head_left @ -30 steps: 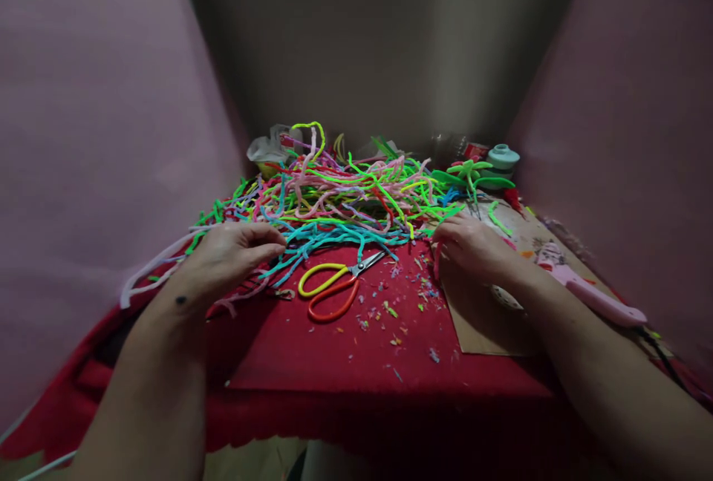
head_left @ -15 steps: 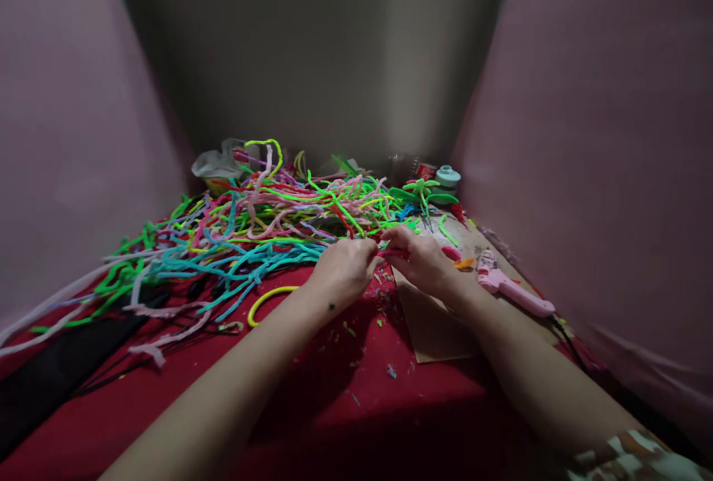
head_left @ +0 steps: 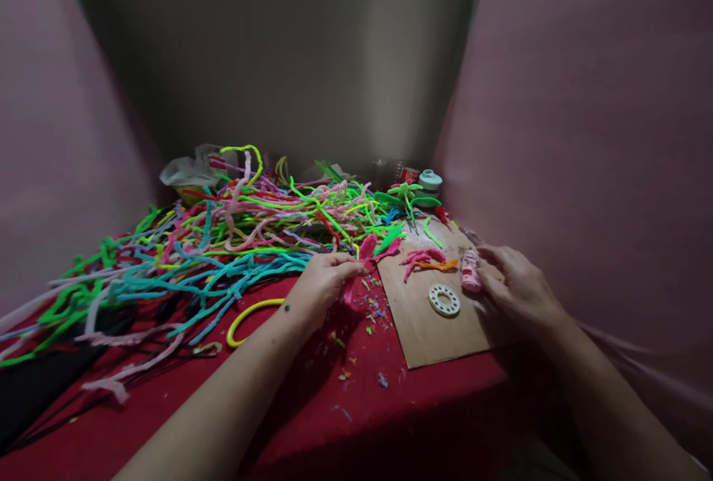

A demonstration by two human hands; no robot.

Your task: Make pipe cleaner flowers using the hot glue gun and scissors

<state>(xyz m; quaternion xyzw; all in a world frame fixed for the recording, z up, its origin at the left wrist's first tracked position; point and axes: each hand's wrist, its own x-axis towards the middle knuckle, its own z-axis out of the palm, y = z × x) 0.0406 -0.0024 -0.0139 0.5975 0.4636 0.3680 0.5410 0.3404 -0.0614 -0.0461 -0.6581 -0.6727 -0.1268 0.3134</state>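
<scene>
Head view: one pipe-cleaner heap (head_left: 267, 208); one cardboard sheet (head_left: 409, 321); left hand (head_left: 324, 282) pinching two pink petals (head_left: 368, 248) at sheet's left edge; right hand (head_left: 522, 289) at one glue gun (head_left: 471, 280), grip unclear; one ring (head_left: 433, 302); one jar (head_left: 429, 181), contents unclear.

And here's the left hand (head_left: 328, 284), just left of the cardboard (head_left: 420, 329), back turned up, thumb and fingertips together in a neat pinch pointing toward that edge! Its bare forearm (head_left: 239, 384) slants up from the bottom, a dark spot (head_left: 287, 308) showing by the wrist. Over on the cardboard's right side, the right hand (head_left: 521, 288) is low, its fingers bent and pointing inward, how tightly they're closed hard to see! The right forearm (head_left: 616, 392) angles in from beyond the cardboard's near right corner, wrist nearly straight.
</scene>
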